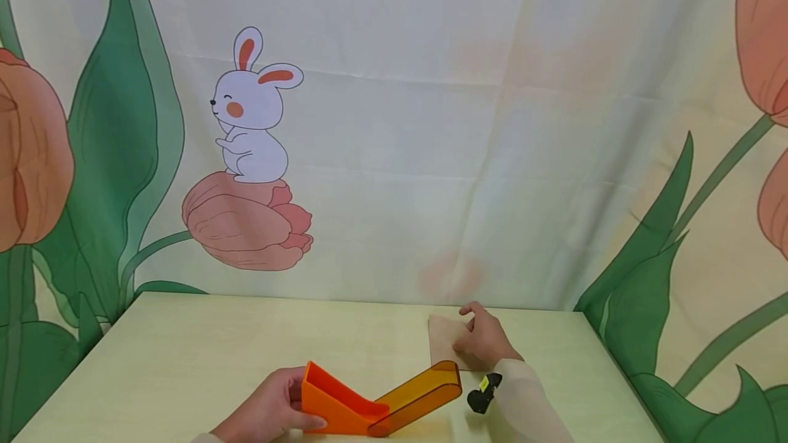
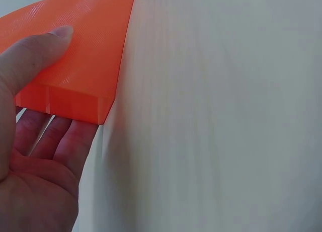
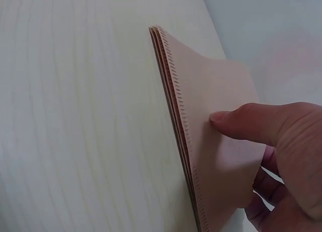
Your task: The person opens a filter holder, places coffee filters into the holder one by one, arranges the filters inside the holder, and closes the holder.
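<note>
My left hand (image 1: 267,407) grips the back end of an orange plastic case (image 1: 335,410), its thumb on the near side wall. A see-through amber lid (image 1: 425,395) is hinged at the case's right end and swung out, slanting up to the right. In the left wrist view, the fingers are behind the orange case (image 2: 85,56). At the table's far edge my right hand (image 1: 486,340) pinches a stack of tan paper napkins (image 1: 440,339). The right wrist view shows the thumb on top of the napkins (image 3: 201,81), the other fingers curled at their far edge, partly hidden.
A pale wood-grain table (image 1: 203,354) lies under both hands. Behind it hangs a curtain (image 1: 394,156) printed with a rabbit and tulips, close to the right hand. A small black camera (image 1: 484,393) with a yellow label sits by the right wrist.
</note>
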`<state>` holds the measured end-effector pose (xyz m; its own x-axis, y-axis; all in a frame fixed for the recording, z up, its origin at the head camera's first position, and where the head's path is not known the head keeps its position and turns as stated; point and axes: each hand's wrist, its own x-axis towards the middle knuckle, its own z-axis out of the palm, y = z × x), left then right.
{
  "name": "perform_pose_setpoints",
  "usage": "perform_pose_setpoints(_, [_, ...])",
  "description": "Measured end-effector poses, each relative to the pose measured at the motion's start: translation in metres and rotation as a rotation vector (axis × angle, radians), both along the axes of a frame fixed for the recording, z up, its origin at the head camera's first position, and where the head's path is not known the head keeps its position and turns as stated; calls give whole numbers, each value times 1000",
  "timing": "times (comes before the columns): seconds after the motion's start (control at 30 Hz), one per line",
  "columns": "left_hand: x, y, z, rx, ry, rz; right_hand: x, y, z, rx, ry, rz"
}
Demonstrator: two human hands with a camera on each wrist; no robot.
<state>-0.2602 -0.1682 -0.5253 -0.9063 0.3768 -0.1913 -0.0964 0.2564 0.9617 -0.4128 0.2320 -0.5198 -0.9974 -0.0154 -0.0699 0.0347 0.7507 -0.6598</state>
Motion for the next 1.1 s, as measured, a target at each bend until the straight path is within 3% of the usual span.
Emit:
perform_pose_setpoints(0.23, [-1,0,-1,9,5,-6,1,2,3,22,-49,-23])
perform_pose_setpoints(0.5, [0,1,0,6,-5,-4,4,19,18,23,-73,68])
perform_pose_setpoints(0.7, [1,0,0,12,-6,-7,13,28,41,-94,-104,171])
perform_pose_setpoints(0.9, [0,0,0,26,6,-23,24,30,63,-187,-73,265])
perform_pose_setpoints(1.1, [-1,-1,1,47,18,-38,30,28,79,-184,-41,315])
